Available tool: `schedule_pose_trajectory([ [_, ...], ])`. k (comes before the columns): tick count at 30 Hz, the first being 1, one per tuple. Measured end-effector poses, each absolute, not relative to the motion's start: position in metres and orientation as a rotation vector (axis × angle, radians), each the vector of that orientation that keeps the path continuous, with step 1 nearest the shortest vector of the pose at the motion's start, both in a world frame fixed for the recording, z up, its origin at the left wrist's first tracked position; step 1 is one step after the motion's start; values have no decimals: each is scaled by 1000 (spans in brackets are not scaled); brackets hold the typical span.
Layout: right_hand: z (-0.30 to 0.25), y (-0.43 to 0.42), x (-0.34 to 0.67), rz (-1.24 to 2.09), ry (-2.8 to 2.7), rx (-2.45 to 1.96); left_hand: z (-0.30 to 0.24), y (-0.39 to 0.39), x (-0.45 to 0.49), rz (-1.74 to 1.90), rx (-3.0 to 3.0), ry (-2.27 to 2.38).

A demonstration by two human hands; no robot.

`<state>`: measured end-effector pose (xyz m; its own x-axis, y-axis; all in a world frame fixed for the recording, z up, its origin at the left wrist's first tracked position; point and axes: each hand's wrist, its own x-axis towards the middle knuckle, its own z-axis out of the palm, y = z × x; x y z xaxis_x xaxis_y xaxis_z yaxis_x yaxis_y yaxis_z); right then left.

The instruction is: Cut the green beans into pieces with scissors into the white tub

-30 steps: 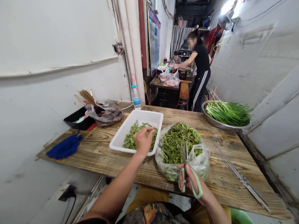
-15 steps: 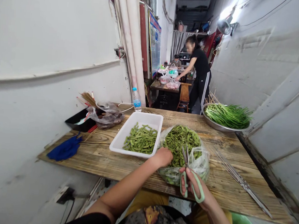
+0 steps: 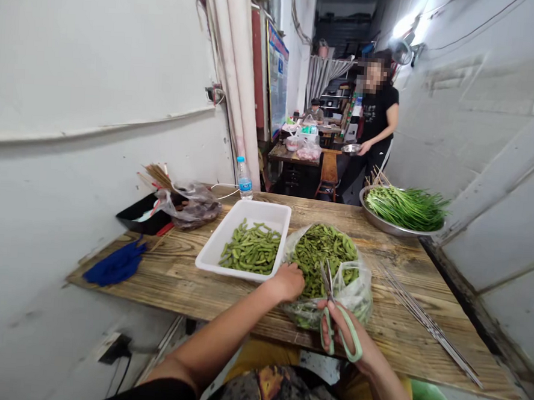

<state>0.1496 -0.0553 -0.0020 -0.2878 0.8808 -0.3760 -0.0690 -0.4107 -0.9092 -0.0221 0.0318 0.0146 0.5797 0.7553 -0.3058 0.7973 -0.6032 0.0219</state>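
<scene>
Glove [image 3: 114, 264]: lay blue and crumpled on the table [image 3: 181, 273], well left of both hands.
Tray [image 3: 266, 211]: white; tray pods [image 3: 251, 247] heaped toward its near end, no hand over them.
Left hand [image 3: 289, 281]: had moved off the tray a second earlier, now down at the bag's near left edge. Judged: work had shifted from tray side to bag side. Fingers bent down and hidden behind the hand; could not tell how far open, or whether they held a pod.
Bag [image 3: 361, 290]: clear, just right of the tray, mouth open, well filled with bag pods [image 3: 322, 245].
Scissors [image 3: 328, 287]: pale green handles, blades up over the bag and slightly parted, nothing seen between them.
Right hand [image 3: 344, 326]: fingers curled closed round the handles; little changed.
Co-worker [image 3: 380, 119]: had straightened and turned, dish [image 3: 351, 149] in hand.
Bowl [image 3: 389, 225]: metal, greens [image 3: 406, 205] on top.
Skewers [image 3: 435, 328]: bare, metal, right of the bag.
</scene>
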Motion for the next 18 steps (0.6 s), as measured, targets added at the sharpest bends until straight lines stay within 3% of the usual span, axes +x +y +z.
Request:
schedule_pose_trajectory([
  [5,-3,-56,152,1753,-1121,-1262,15,34,-31,-281,2684,1217],
  [18,-7,-55,147,1739,-1172,-1265,7,42,-34,587,1949,1418],
])
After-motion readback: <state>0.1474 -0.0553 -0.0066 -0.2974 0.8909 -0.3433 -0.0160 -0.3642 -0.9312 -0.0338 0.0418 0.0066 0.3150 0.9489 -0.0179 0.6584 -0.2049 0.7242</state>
